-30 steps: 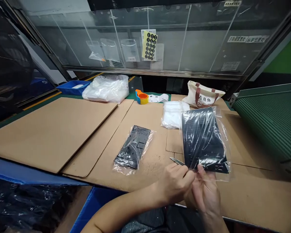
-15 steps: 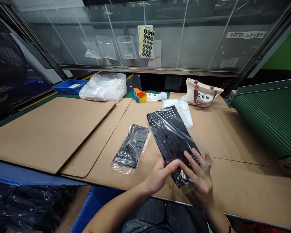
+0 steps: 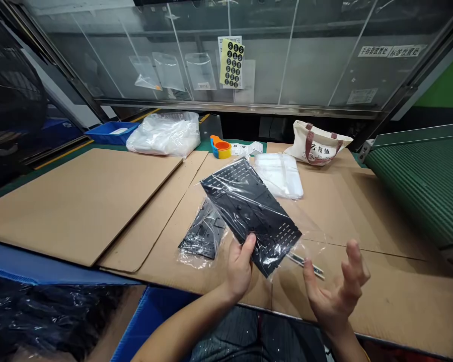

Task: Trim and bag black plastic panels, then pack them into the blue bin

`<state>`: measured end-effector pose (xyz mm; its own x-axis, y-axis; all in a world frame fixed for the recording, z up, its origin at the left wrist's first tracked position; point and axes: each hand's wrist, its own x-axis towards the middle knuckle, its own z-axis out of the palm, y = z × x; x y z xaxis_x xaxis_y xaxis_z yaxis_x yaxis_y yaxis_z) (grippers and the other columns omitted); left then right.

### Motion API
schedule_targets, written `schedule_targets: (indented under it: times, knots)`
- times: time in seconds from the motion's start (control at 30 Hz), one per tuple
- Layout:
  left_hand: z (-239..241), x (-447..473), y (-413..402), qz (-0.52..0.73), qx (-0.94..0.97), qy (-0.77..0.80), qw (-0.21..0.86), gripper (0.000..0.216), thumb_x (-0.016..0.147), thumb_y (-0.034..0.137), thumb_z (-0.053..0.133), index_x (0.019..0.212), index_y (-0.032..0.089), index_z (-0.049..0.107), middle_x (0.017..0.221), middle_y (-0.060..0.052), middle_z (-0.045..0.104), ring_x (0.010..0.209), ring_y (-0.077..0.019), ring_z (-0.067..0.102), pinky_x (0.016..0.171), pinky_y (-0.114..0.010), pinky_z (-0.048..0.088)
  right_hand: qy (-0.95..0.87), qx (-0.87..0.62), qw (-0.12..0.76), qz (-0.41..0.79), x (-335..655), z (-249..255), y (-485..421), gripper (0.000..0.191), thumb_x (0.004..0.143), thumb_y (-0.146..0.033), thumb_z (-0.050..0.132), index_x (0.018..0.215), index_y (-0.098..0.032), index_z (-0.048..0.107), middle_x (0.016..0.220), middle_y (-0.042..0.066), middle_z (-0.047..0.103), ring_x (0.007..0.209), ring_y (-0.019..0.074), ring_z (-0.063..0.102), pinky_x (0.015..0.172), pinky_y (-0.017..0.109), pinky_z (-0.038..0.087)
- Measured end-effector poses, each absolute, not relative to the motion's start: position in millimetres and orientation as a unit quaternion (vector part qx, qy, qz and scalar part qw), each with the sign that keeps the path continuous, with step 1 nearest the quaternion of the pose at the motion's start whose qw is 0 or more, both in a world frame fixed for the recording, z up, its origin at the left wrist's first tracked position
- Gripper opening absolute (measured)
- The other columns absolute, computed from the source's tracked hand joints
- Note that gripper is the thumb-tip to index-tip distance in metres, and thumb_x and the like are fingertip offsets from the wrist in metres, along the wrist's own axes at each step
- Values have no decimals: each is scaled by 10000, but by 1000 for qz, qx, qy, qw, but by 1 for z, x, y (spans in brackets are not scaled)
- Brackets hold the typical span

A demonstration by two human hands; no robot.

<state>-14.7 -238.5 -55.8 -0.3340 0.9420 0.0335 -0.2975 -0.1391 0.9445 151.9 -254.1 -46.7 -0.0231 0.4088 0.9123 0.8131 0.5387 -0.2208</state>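
Note:
My left hand (image 3: 241, 264) grips the lower edge of a flat black slotted panel (image 3: 245, 201) inside a clear plastic bag, thumb on top. The panel is tilted above the cardboard. To its right my right hand (image 3: 337, 286) is raised with its fingers apart and holds nothing. The bag's loose clear end (image 3: 313, 236) spreads towards that hand. Between the panel and my right hand lies a slim pale-and-dark tool (image 3: 305, 265); its kind is unclear. A second bagged black panel (image 3: 202, 234) lies on the cardboard, partly covered by the held one.
Behind the panel lies a stack of white plastic bags (image 3: 281, 176). Further back are a tape dispenser (image 3: 221, 147), a cloth bag (image 3: 319, 146), a bundle of clear plastic (image 3: 166, 136) and a blue tray (image 3: 111, 133). A green ribbed conveyor belt (image 3: 426, 186) borders the right side.
My right hand has let go of the bagged panel and moved right. The panel has turned and shifted left in my left hand, now covering part of the second panel. The slim tool has come into view.

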Motion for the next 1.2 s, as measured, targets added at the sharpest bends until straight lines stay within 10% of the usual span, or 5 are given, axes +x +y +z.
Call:
schedule_targets:
  times: [0.43,0.67,0.87,1.2]
  knots:
    - [-32,-2,-251,649,369,370,553,478,858,493,596,1224,188,633,1179,-83,695,1118,-267,622,1035,-415,448,-810,-365,451,-88,142,-52,-263,746,845,34,501,1499,-260,297,1575,-48,274,1438,214,286,1214,463,153]
    - [-37,-12,-253,570,534,270,563,652,893,513,541,1472,278,354,1417,-94,532,1268,-281,511,1094,-461,358,-767,-383,514,38,156,-59,-256,611,855,18,470,1388,-278,501,1398,-5,557,1251,200,556,1077,349,422]
    - [-42,-20,-240,613,438,362,549,756,888,479,579,1516,288,204,1563,-104,318,1435,-252,291,1169,-438,220,-536,-513,619,257,137,-77,-269,84,787,-313,737,851,-269,769,815,7,773,722,203,720,733,299,565]
    - [-36,-32,-242,596,419,351,588,327,910,379,576,1179,192,579,996,-51,699,952,-189,639,895,-324,462,-435,-438,573,540,159,-75,-255,527,742,-658,652,1007,-210,731,1059,112,738,944,276,695,811,367,568]
